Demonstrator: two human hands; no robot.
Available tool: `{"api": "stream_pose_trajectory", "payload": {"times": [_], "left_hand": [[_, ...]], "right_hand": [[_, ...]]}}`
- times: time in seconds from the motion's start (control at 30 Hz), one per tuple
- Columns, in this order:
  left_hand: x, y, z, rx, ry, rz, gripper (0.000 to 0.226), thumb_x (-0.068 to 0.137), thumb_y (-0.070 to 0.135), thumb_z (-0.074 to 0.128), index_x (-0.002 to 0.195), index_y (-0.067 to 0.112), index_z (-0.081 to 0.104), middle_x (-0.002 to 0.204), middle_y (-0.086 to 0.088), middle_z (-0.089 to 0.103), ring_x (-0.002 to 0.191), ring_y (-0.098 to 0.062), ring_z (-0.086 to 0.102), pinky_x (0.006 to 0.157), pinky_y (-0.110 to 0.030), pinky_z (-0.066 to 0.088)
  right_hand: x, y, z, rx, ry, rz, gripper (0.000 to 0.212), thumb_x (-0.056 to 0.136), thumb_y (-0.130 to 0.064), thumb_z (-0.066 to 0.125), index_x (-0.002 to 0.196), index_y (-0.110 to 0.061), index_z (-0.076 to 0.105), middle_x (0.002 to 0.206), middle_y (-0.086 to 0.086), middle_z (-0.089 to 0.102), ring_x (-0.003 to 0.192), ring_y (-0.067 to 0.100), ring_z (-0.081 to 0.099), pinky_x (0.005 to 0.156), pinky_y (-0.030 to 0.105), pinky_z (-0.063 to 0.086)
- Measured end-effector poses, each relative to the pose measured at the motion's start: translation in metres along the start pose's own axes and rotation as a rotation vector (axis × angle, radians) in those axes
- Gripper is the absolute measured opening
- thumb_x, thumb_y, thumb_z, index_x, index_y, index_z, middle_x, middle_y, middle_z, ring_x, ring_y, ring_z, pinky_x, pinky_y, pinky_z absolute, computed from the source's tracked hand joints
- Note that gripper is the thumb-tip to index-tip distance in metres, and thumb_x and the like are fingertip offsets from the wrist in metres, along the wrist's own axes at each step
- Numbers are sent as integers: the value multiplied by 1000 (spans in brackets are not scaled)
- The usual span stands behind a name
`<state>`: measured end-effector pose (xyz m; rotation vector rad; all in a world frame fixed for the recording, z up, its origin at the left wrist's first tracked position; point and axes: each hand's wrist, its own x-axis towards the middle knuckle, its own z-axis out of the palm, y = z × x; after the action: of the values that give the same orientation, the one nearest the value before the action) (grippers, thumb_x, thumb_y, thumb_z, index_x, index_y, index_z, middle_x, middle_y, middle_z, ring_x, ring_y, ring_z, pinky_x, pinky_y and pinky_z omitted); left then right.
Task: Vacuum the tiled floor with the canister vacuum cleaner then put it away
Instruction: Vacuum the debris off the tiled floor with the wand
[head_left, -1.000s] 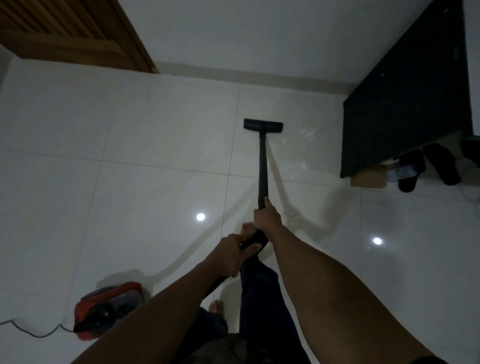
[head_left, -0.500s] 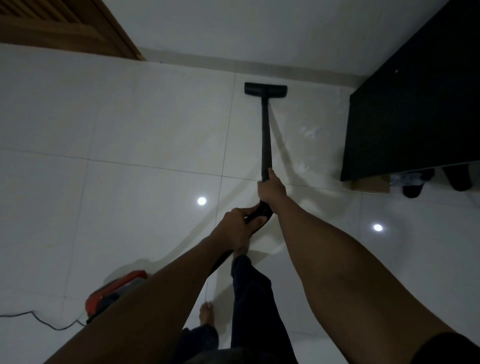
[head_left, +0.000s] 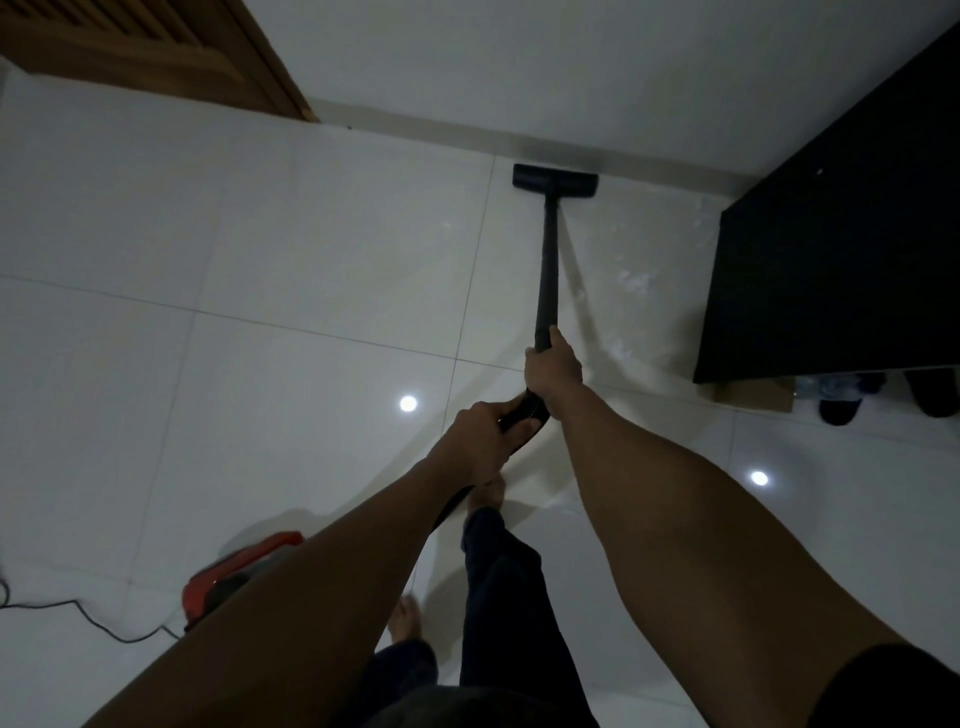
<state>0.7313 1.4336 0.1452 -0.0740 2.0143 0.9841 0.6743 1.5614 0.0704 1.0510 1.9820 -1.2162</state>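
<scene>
The floor head (head_left: 555, 180) is set on the tiled floor (head_left: 260, 260) against the far wall, left of the cabinet (head_left: 841, 249); the canister (head_left: 234, 577) is placed behind, at left.

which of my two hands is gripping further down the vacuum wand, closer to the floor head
The right hand. It grips the wand ahead of the left hand, which holds the rear handle end, farther from the floor head.

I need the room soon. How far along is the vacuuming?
Still mid-job. Nothing shows which tiles are finished. In hand: the right hand and left hand grip the wand, with the floor head at the baseboard beside the black cabinet. Left: the remaining floor, then putting away the red canister, whose cord lies across the tiles.
</scene>
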Motion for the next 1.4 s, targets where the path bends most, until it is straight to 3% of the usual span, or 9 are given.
{"api": "stream_pose_trajectory", "payload": {"times": [0.2, 0.43, 0.63, 0.87, 0.93, 1.03, 1.17, 1.27, 1.4], "left_hand": [[-44, -29, 10, 53, -47, 15, 45, 99, 39, 53, 140, 22, 52, 69, 0, 61, 51, -10, 52, 61, -39, 54], [-111, -81, 40, 110, -85, 73, 43, 100, 40, 51, 138, 20, 52, 84, -3, 62, 53, -2, 48, 52, -20, 44], [-193, -150, 60, 122, -128, 120, 41, 100, 39, 51, 137, 20, 55, 69, 9, 58, 42, 7, 51, 46, -10, 40], [-305, -250, 104, 192, -154, 183, 50, 98, 43, 53, 147, 33, 43, 97, 10, 70, 60, 14, 52, 59, -3, 39], [-329, -271, 115, 177, -171, 174, 49, 98, 42, 53, 145, 36, 44, 86, 16, 66, 58, 13, 53, 59, -4, 39], [-366, -296, 135, 184, -192, 177, 44, 97, 45, 52, 141, 39, 49, 85, 14, 69, 72, 5, 64, 68, -13, 48], [-406, -327, 176, 183, -209, 171, 42, 98, 48, 49, 139, 37, 50, 103, -2, 70, 95, -11, 65, 87, -20, 48], [-420, -367, 213, 265, -211, 120, 68, 83, 81, 35, 144, 52, 32, 139, -22, 50, 131, -41, 44, 111, -49, 39], [-445, -406, 263, 379, -211, 64, 89, 75, 91, 31, 151, 45, 23, 147, -35, 35, 131, -51, 40, 109, -57, 39]], "right_hand": [[-43, 41, 25, 28, 30, 21, 58, 106, -32, 44, 159, -33, 20, 138, 11, 55, 93, 23, 58, 71, 31, 49], [-109, 100, 56, 20, 80, 17, 55, 106, -34, 41, 158, -31, 23, 142, 11, 54, 118, 30, 58, 95, 39, 51], [-192, 158, 103, 91, 125, 33, 55, 107, -32, 42, 158, -33, 22, 139, 10, 56, 101, 23, 59, 71, 27, 44], [-295, 262, 174, 142, 145, 10, 57, 106, -37, 43, 158, -35, 20, 142, 10, 53, 107, 26, 62, 84, 32, 53], [-318, 285, 186, 167, 134, 11, 59, 105, -35, 44, 159, -34, 20, 140, 9, 54, 101, 23, 61, 79, 29, 50], [-353, 322, 199, 136, 112, 14, 62, 105, -34, 46, 159, -33, 18, 138, 9, 56, 83, 13, 56, 63, 24, 47], [-393, 374, 208, 124, 112, 25, 62, 105, -31, 47, 160, -30, 18, 141, 10, 54, 103, 22, 60, 76, 29, 49], [-418, 409, 211, 120, 104, 38, 62, 105, -30, 46, 160, -29, 18, 140, 10, 54, 113, 26, 60, 84, 31, 49], [-452, 466, 211, 131, 115, 37, 62, 105, -30, 47, 160, -30, 18, 137, 10, 57, 109, 26, 61, 82, 32, 49]]}}
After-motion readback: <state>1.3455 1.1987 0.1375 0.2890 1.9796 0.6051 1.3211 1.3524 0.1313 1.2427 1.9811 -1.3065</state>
